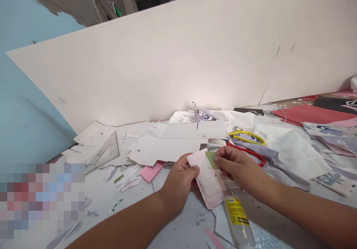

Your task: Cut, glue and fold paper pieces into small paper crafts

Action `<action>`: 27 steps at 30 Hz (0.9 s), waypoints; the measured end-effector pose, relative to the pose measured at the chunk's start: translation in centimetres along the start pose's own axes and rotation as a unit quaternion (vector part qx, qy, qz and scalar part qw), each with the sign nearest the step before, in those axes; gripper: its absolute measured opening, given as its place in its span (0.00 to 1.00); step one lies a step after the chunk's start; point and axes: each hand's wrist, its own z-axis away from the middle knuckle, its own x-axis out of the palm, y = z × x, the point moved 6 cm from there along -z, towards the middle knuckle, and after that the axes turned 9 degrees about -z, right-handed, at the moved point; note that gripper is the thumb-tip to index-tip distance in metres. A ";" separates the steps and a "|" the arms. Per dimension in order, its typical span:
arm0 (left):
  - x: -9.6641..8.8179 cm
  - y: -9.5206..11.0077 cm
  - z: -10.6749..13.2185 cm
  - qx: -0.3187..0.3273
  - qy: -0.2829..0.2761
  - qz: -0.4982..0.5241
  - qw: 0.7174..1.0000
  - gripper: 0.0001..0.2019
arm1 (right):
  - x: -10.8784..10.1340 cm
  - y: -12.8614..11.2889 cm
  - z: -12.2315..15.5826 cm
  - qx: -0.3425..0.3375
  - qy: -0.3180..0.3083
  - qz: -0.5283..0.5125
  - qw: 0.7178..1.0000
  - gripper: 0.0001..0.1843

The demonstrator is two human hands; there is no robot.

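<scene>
My left hand is closed on a pale pink and white layered piece, which looks like paper or fabric, with the thumb on top. At its upper right corner, my right hand pinches a small green piece between thumb and fingers. The green piece touches the pale piece; whether it is stuck there I cannot tell. Just below the hands lies a clear bottle with a yellow label. Behind my right hand are scissors with yellow and red handles, their blades hidden.
White card sheets and a clear set square lie to the left, among paper scraps and a pink piece. White cloth, patterned fabric and red sheets cover the right. A tall white panel stands behind.
</scene>
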 end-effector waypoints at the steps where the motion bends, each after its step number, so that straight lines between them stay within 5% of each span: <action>1: 0.0 0.0 0.0 0.003 -0.001 0.000 1.000 0.16 | 0.0 0.0 0.0 0.005 0.002 -0.003 1.000 0.08; 16: 0.1 0.0 0.3 0.011 -0.004 -0.013 1.000 0.13 | 0.0 -0.1 -0.2 0.067 -0.014 0.029 0.997 0.07; 27: 0.0 0.0 0.1 0.008 -0.018 -0.009 1.000 0.13 | -0.1 -0.5 -0.5 0.002 -0.002 0.006 1.000 0.11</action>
